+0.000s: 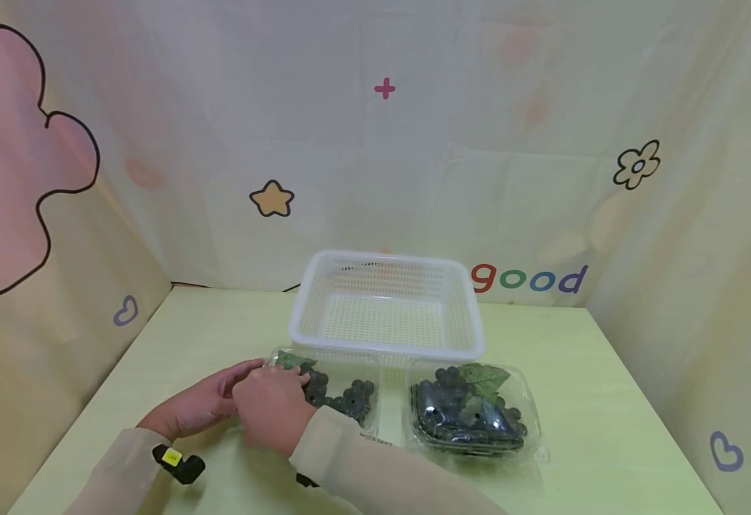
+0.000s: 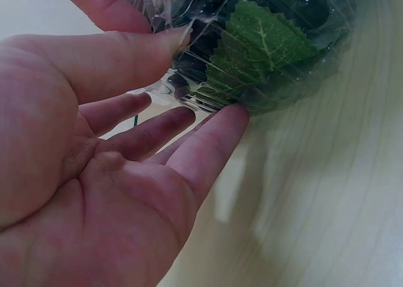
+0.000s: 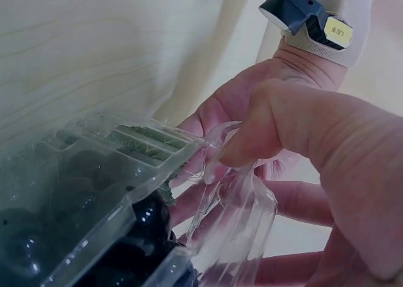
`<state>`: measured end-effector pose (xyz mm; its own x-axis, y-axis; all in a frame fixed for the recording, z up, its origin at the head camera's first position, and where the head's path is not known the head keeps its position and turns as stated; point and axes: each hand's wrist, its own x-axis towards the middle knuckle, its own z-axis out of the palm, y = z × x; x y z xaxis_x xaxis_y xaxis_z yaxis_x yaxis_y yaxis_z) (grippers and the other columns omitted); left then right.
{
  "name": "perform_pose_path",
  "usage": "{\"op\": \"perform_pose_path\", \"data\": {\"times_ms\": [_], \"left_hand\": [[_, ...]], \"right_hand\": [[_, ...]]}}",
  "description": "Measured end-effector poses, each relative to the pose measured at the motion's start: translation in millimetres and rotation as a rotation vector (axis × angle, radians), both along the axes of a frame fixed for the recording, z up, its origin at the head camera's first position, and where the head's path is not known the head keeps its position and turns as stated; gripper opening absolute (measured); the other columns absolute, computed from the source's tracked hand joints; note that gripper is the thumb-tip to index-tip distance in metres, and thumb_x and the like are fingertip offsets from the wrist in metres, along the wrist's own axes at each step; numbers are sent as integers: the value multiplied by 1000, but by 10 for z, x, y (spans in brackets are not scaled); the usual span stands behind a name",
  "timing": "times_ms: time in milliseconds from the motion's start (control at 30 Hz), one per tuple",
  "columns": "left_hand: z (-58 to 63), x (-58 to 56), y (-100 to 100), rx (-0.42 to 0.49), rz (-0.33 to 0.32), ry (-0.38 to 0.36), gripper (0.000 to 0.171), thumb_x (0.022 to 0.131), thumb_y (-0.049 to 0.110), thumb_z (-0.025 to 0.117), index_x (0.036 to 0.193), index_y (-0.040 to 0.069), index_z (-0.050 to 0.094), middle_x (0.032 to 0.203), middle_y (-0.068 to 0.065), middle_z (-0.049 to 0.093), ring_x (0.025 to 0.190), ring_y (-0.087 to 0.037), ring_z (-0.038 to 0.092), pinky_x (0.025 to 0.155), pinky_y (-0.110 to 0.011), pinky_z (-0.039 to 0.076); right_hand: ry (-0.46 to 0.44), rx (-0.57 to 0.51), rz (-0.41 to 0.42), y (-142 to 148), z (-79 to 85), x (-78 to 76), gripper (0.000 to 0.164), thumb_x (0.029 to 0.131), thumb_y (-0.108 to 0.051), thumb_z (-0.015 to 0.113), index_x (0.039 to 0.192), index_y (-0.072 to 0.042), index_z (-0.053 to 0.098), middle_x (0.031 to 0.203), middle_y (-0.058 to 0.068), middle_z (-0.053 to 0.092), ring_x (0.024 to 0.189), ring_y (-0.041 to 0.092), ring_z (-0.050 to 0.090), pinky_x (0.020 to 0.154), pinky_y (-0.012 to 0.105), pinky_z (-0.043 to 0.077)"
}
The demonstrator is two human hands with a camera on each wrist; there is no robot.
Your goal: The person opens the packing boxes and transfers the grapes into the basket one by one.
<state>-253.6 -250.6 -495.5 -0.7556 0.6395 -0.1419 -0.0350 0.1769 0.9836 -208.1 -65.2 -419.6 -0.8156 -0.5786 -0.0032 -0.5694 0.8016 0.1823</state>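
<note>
At the left of the table a clear plastic clamshell box of dark grapes [image 1: 356,400] lies with a green leaf [image 2: 264,41] inside. My left hand [image 1: 198,400] holds its left end, thumb above and index finger against the lower edge. My right hand [image 1: 272,408] crosses over and pinches the rim of the same box at that end. In the right wrist view a gap shows between lid and base near the clear plastic flap [image 3: 236,205], with bare grapes [image 3: 151,227] visible there. The right hand partly hides the box in the head view.
A second clear box of grapes [image 1: 472,411] with a leaf stands to the right, its lid on. Behind both boxes sits a white perforated basket [image 1: 385,348]. A printed curtain [image 1: 414,157] hangs around the pale table [image 1: 581,400].
</note>
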Motion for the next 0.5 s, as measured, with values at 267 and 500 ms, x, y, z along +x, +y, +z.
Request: {"op": "perform_pose_path", "data": {"times_ms": [267, 500], "left_hand": [[-12, -28, 1, 49, -24, -29, 91, 93, -2, 63, 163, 0, 5, 154, 10, 43, 126, 2, 52, 102, -19, 49], [-10, -19, 3, 28, -12, -23, 92, 93, 0, 65, 164, 2, 6, 159, 2, 38, 127, 3, 51, 102, -20, 49]], "right_hand": [[4, -3, -18, -18, -16, -10, 29, 85, -44, 76, 107, -25, 79, 116, 1, 76, 107, 33, 73, 82, 55, 61], [-8, -16, -21, -17, -6, -11, 28, 86, -42, 75, 108, -25, 79, 113, -1, 76, 108, 31, 73, 89, 53, 60]]}}
